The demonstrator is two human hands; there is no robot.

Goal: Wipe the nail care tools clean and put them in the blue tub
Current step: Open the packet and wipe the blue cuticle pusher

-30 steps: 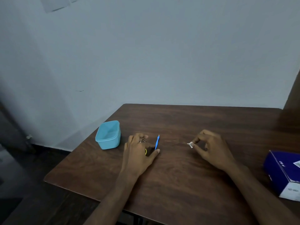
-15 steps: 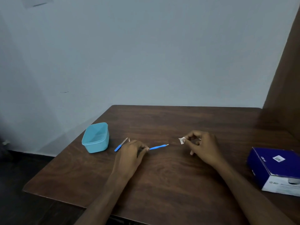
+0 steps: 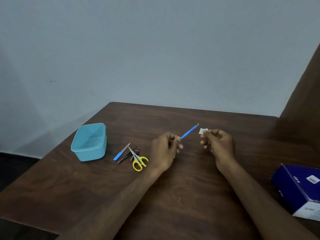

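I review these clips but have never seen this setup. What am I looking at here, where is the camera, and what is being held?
No robot: a person's two bare hands, filmed by a camera on their head looking down at a table. The left hand holds a blue tool by its handle, tip raised. The right hand pinches a small white wipe near that tip. On the table lie a blue tub, a file, scissors over some thin metal tools, and a dark blue box.
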